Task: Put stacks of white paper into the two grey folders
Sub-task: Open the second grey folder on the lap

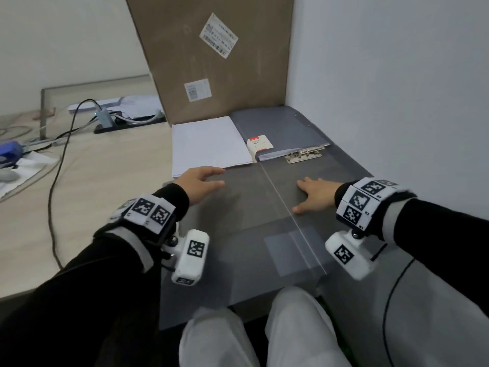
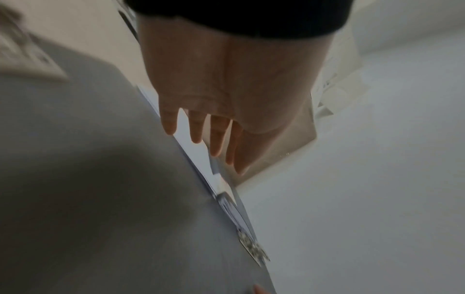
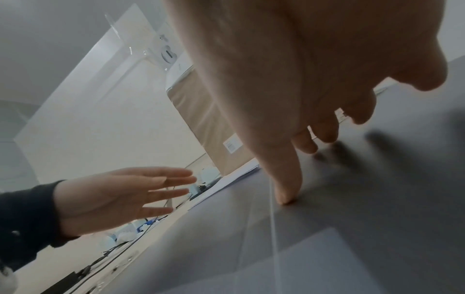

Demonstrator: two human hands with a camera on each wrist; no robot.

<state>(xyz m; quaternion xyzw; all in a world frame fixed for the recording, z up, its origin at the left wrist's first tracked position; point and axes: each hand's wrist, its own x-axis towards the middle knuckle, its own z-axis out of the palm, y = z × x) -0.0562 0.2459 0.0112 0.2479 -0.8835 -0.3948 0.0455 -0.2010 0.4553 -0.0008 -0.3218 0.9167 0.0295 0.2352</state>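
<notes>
Both hands are flat and hold nothing. Left hand (image 1: 197,185), at the centre left of the head view, has its fingers straight and a little apart; in the right wrist view it hangs just above the near grey folder (image 1: 248,234) and I cannot tell if it touches. Right hand (image 1: 315,194), at the centre right, lies spread on the same folder, and its thumb tip (image 3: 285,200) presses on the grey surface beside a thin pale line that crosses the cover.

By size, the big brown cardboard box (image 1: 217,56) fills the upper middle of the frame; it stands against the white wall (image 1: 397,75) and carries two paper labels. Next is the near grey folder, which covers the lower middle of the picture, from the hands down to the person's knees. Above it, to the right of centre, lies the second grey folder (image 1: 280,128), closed over white sheets whose edges show at its near side. A stack of white paper (image 1: 209,144) lies just beside it on the left, against the foot of the box. A small white and red card (image 1: 260,143) rests on the second folder's left corner. A metal clip (image 1: 304,156) lies at its near edge.

At the far left, black cables (image 1: 57,168) run over the beige table (image 1: 105,181).
</notes>
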